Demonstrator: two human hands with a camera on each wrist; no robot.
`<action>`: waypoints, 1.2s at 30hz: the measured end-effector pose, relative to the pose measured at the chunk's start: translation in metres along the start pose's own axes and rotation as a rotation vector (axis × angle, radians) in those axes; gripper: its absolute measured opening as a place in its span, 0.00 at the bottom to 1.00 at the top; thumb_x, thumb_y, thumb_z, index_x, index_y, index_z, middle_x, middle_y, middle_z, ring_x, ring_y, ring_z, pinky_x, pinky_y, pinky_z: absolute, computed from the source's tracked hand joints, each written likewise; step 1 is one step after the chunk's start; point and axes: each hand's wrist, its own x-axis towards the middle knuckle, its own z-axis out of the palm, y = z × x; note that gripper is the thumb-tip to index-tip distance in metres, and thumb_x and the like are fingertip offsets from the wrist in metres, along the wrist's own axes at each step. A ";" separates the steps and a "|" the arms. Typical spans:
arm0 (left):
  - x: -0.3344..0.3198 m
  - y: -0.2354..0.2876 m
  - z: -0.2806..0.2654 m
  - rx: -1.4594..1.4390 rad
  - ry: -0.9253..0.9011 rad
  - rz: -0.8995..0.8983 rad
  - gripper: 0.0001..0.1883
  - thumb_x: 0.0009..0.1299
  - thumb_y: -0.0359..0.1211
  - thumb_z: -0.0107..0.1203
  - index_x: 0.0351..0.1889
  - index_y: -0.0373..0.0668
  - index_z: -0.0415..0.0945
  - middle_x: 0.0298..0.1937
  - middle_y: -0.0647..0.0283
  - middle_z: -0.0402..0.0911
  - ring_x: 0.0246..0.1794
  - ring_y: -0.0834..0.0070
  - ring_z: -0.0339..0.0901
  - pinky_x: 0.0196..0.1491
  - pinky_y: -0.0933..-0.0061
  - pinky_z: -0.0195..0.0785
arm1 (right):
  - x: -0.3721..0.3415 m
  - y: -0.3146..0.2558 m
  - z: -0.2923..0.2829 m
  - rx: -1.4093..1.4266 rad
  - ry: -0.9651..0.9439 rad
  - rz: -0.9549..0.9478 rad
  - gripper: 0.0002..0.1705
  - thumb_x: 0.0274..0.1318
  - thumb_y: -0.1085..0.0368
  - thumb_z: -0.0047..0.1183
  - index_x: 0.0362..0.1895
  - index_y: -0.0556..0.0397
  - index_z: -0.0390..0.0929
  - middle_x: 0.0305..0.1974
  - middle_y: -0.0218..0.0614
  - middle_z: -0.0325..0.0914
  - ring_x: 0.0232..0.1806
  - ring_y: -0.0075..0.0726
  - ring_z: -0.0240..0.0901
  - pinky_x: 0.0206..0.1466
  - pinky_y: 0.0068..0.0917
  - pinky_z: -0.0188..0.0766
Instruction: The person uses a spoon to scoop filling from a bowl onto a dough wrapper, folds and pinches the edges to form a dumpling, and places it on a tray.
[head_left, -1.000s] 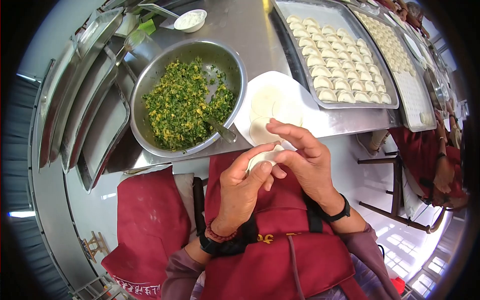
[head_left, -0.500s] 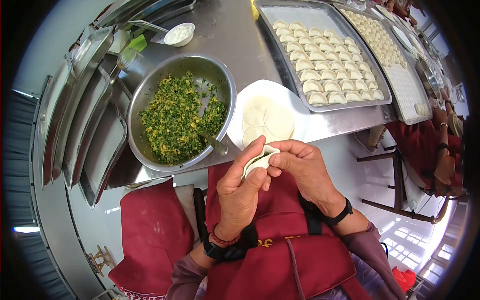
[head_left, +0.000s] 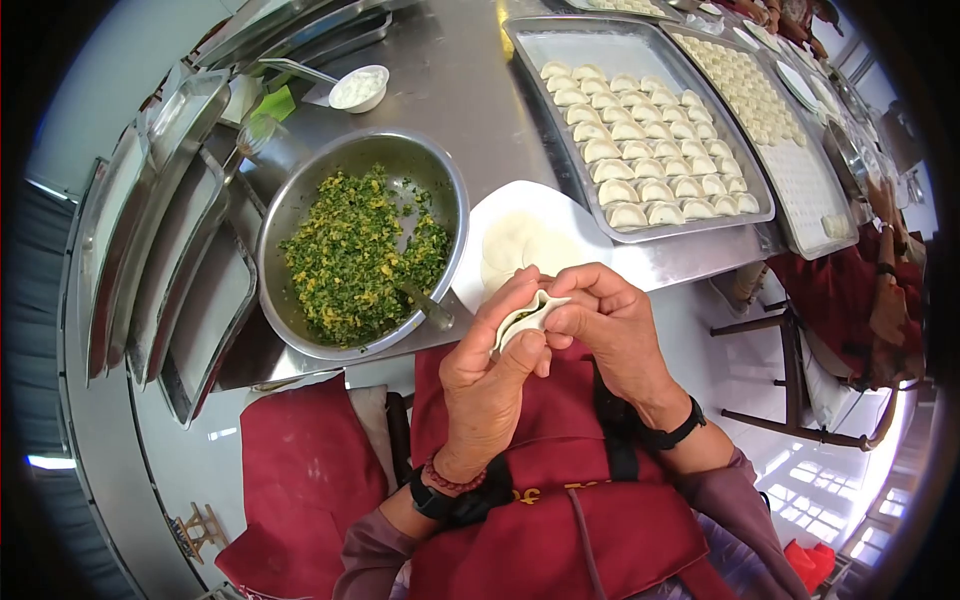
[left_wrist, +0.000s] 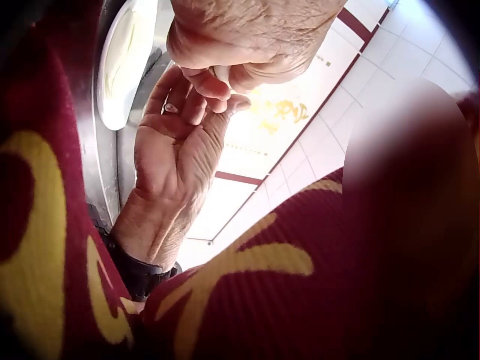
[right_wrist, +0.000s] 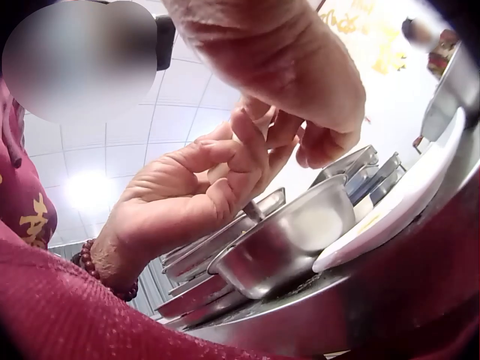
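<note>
A half-folded dumpling [head_left: 527,318] is held between both hands over the lap, close to the table's front edge, with green filling showing in its opening. My left hand [head_left: 487,370] cradles it from the left, thumb on the near side and fingers behind. At its right end my right hand [head_left: 618,335] pinches the dough edge between thumb and index finger. Just beyond the hands, round wrappers [head_left: 515,250] lie overlapping on a white plate [head_left: 500,203]. In the right wrist view, the fingers of the left hand [right_wrist: 199,176] curl and hide most of the dumpling.
To the left stands a steel bowl [head_left: 450,170] of chopped green and yellow filling, with a spoon [head_left: 432,308] in it. A tray [head_left: 600,45] holds rows of folded dumplings. Behind are a small white bowl [head_left: 380,97] and stacked metal trays [head_left: 215,310] at far left.
My right hand's raised fingers have come down and now pinch the dough edge. The dumpling's opening with filling has come into sight. My left hand keeps its hold.
</note>
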 end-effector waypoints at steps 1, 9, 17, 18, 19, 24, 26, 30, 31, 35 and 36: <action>0.001 -0.001 0.000 -0.004 -0.013 0.008 0.23 0.76 0.28 0.53 0.68 0.32 0.66 0.60 0.54 0.76 0.44 0.76 0.78 0.39 0.79 0.69 | 0.000 -0.001 -0.004 0.035 -0.068 0.004 0.08 0.62 0.75 0.58 0.45 0.61 0.78 0.39 0.43 0.83 0.38 0.29 0.80 0.41 0.24 0.80; -0.003 -0.003 -0.008 0.101 -0.048 -0.096 0.26 0.75 0.30 0.55 0.69 0.30 0.64 0.53 0.54 0.80 0.42 0.73 0.80 0.38 0.78 0.70 | 0.002 0.006 -0.007 -0.294 0.047 -0.182 0.06 0.60 0.74 0.59 0.41 0.63 0.79 0.50 0.49 0.79 0.32 0.33 0.80 0.38 0.24 0.79; -0.002 -0.001 -0.004 0.083 -0.089 -0.100 0.30 0.75 0.28 0.54 0.73 0.31 0.57 0.53 0.52 0.79 0.42 0.71 0.81 0.37 0.78 0.71 | -0.002 -0.007 -0.013 -0.121 -0.049 0.081 0.05 0.62 0.75 0.56 0.41 0.64 0.80 0.62 0.52 0.73 0.28 0.27 0.75 0.34 0.24 0.78; -0.002 -0.002 -0.004 0.073 -0.088 -0.100 0.30 0.75 0.28 0.54 0.73 0.31 0.57 0.53 0.52 0.79 0.42 0.71 0.81 0.37 0.78 0.71 | -0.004 -0.001 -0.013 -0.125 -0.055 0.002 0.06 0.63 0.75 0.55 0.42 0.65 0.80 0.60 0.51 0.74 0.27 0.27 0.74 0.33 0.24 0.78; -0.002 -0.003 -0.005 0.086 -0.095 -0.098 0.30 0.75 0.28 0.54 0.73 0.31 0.57 0.53 0.52 0.79 0.42 0.71 0.81 0.37 0.78 0.71 | -0.004 0.002 -0.013 -0.122 -0.055 -0.038 0.06 0.63 0.76 0.55 0.42 0.65 0.80 0.58 0.51 0.76 0.27 0.26 0.74 0.33 0.24 0.77; -0.003 -0.004 -0.007 0.097 -0.114 -0.087 0.29 0.76 0.28 0.54 0.73 0.31 0.58 0.53 0.53 0.79 0.43 0.71 0.81 0.37 0.78 0.71 | -0.006 0.001 -0.011 -0.119 -0.009 0.016 0.04 0.63 0.76 0.55 0.41 0.64 0.79 0.55 0.50 0.78 0.26 0.25 0.74 0.32 0.24 0.77; -0.003 -0.005 -0.006 0.087 -0.102 -0.095 0.28 0.76 0.29 0.53 0.72 0.31 0.58 0.54 0.54 0.79 0.43 0.71 0.81 0.37 0.78 0.71 | -0.007 -0.006 -0.013 -0.142 -0.020 0.093 0.04 0.62 0.76 0.56 0.41 0.63 0.79 0.55 0.50 0.78 0.28 0.25 0.75 0.34 0.24 0.78; -0.004 -0.006 -0.010 0.147 -0.155 -0.106 0.28 0.77 0.31 0.52 0.72 0.32 0.59 0.54 0.54 0.78 0.43 0.72 0.81 0.37 0.79 0.71 | -0.008 -0.012 -0.015 -0.205 -0.073 0.136 0.06 0.60 0.75 0.59 0.42 0.62 0.79 0.51 0.50 0.79 0.33 0.26 0.77 0.43 0.25 0.79; -0.004 -0.007 -0.012 0.164 -0.192 -0.111 0.27 0.77 0.30 0.52 0.72 0.33 0.60 0.54 0.55 0.78 0.42 0.75 0.80 0.38 0.79 0.71 | -0.008 -0.013 -0.015 -0.224 -0.072 0.129 0.07 0.60 0.74 0.59 0.42 0.61 0.79 0.50 0.50 0.80 0.33 0.26 0.77 0.45 0.26 0.78; -0.003 -0.003 -0.022 0.247 -0.327 -0.161 0.27 0.78 0.30 0.51 0.74 0.36 0.59 0.55 0.57 0.77 0.40 0.80 0.78 0.40 0.81 0.71 | -0.006 -0.002 -0.026 -0.368 -0.125 -0.041 0.09 0.59 0.75 0.60 0.44 0.61 0.79 0.48 0.48 0.80 0.33 0.30 0.80 0.49 0.29 0.78; -0.003 -0.001 -0.023 0.273 -0.358 -0.181 0.28 0.78 0.30 0.51 0.75 0.36 0.57 0.55 0.57 0.77 0.40 0.80 0.78 0.40 0.80 0.71 | -0.007 -0.001 -0.028 -0.390 -0.136 -0.036 0.09 0.59 0.75 0.60 0.44 0.61 0.79 0.47 0.48 0.80 0.32 0.32 0.81 0.48 0.29 0.78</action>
